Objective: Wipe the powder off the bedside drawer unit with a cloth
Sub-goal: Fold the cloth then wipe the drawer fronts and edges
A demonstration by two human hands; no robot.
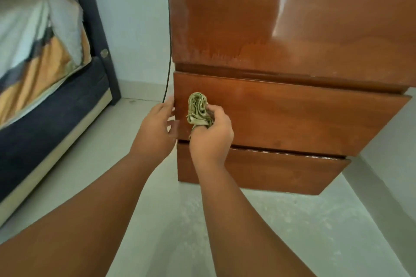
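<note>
Closest to me, the floor [281, 220] in front of the unit has a pale dusting on it, probably fallen powder. My right hand [211, 135] is closed around the bunched-up cloth [198, 109], pressing it on the middle drawer front [292, 114] near its left edge. My left hand [155, 128] is loosely open, fingers hooked on that same edge of the bedside drawer unit [337, 29]. Further up, the top drawer front [225, 18] has a whitish haze along its left and bottom edges, so I'd say roughly halfway, plenty left.
</note>
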